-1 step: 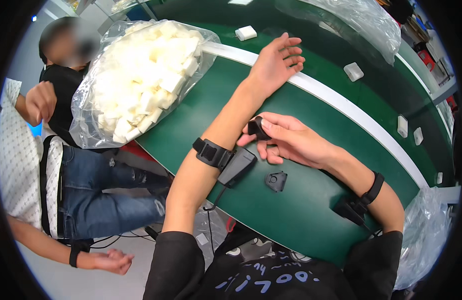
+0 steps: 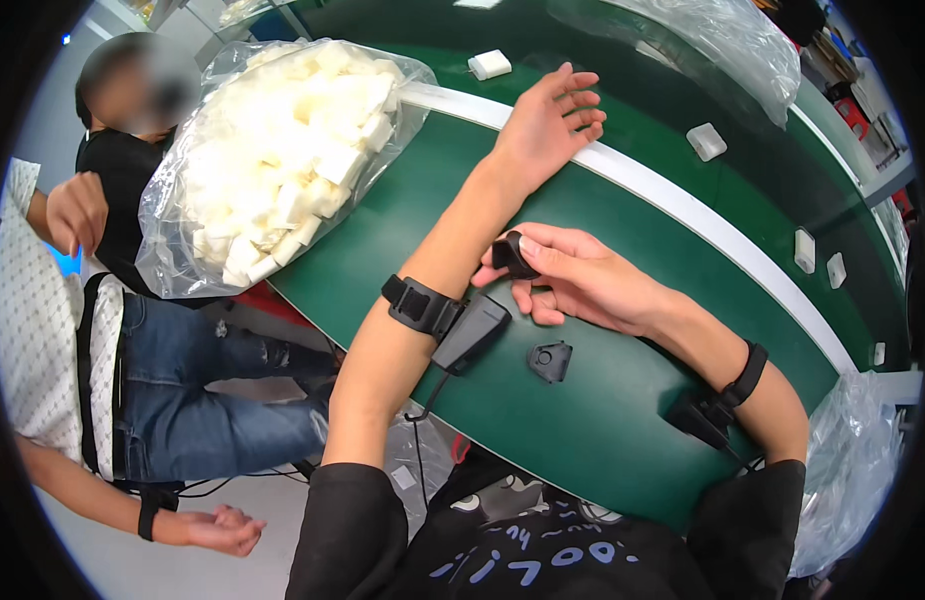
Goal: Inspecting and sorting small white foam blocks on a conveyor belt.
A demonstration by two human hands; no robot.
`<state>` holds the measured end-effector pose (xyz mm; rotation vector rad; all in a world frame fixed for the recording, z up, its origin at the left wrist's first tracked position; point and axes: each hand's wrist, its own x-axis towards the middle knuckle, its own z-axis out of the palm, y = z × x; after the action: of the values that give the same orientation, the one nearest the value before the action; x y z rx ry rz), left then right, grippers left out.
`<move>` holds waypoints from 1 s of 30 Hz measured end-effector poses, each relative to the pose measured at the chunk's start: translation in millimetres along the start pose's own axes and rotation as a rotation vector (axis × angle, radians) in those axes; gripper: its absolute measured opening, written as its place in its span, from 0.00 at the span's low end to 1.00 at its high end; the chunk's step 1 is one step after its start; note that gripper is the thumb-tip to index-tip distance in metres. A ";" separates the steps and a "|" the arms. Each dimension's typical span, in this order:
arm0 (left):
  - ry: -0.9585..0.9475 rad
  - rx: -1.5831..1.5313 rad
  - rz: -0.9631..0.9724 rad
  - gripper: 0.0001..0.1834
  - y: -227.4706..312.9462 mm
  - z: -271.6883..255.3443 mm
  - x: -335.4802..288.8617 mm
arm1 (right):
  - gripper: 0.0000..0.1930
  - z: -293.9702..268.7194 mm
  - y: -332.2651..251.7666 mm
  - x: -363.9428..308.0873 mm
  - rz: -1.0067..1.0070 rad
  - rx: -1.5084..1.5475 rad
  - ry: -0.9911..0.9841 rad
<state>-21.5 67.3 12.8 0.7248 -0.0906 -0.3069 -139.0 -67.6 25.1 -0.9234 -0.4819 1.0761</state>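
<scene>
My left hand (image 2: pixel 550 122) reaches out past the white rail with its fingers apart and nothing in it. Its wrist rests close to the rail's edge. Between thumb and fingers, my right hand (image 2: pixel 587 275) pinches a small black curved piece (image 2: pixel 510 257) beside my left forearm. On the green table just below that hand lies a black angular plastic piece (image 2: pixel 549 361) with a round mark on top. A black boxy device (image 2: pixel 473 333) is strapped to my left forearm, and another strapped device (image 2: pixel 698 417) sits at my right forearm.
A large clear bag of white blocks (image 2: pixel 282 160) stands at the table's left end. Beyond the white rail (image 2: pixel 662 200), several white blocks lie on a green surface. A person in a patterned shirt (image 2: pixel 42 350) stands at left. Clear plastic (image 2: pixel 852 450) hangs at right.
</scene>
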 end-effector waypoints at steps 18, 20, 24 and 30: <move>0.007 -0.088 0.007 0.20 7.3 -15.5 3.5 | 0.17 -2.3 -4.7 11.2 -0.041 0.042 -0.013; 0.028 -0.117 -0.007 0.21 9.8 -15.3 2.8 | 0.17 -1.2 -4.6 15.8 -0.035 -0.103 0.108; 0.011 -0.011 0.081 0.21 15.6 -7.7 0.7 | 0.18 9.1 3.2 10.2 -0.173 -0.336 0.092; -0.065 0.044 0.168 0.21 26.8 6.5 -1.5 | 0.21 22.1 9.2 8.3 -0.173 -0.424 0.081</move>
<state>-17.6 82.5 35.5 0.7456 -0.2190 -0.1682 -156.5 -49.7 29.0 -1.2669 -0.7254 0.7884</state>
